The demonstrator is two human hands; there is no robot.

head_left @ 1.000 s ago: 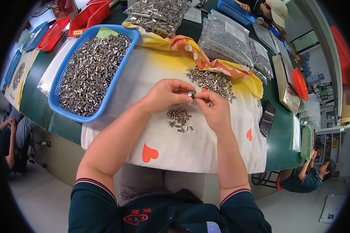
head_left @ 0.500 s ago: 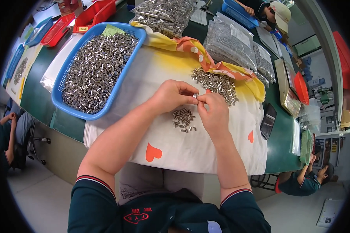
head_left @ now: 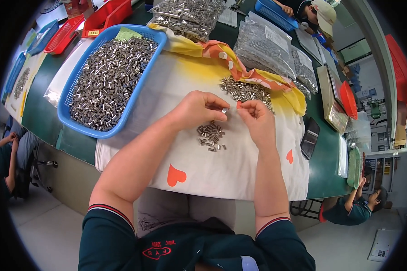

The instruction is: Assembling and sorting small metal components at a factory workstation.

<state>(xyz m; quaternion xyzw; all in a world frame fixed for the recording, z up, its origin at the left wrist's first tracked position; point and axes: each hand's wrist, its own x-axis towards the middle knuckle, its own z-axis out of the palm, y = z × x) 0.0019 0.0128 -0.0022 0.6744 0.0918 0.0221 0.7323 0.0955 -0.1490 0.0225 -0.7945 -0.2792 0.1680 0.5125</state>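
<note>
My left hand (head_left: 198,109) pinches a small shiny metal sleeve (head_left: 224,110) between thumb and fingertips, above the white cloth (head_left: 221,174). Just to its right, my right hand (head_left: 257,119) has its thumb and fingers drawn together; what they hold, if anything, is too small to make out. A gap separates the two hands. Below my left hand lies a small pile of metal sleeves (head_left: 209,134). A larger heap of the same sleeves (head_left: 244,91) sits beyond my hands, partly covered by my right fingers and bordered by a bunched yellow and orange cloth edge (head_left: 239,72).
A blue basket (head_left: 64,106) full of metal sleeves stands at left. Bags of metal parts (head_left: 262,47) and another bag of terminals (head_left: 185,20) lie at the back. Red trays (head_left: 65,36) are far left, a black wallet-like item (head_left: 310,139) right. Other people sit around the table.
My right hand has moved away from my left, to the right, opening a gap between them. The left hand has stayed nearly in place with the metal sleeve.
</note>
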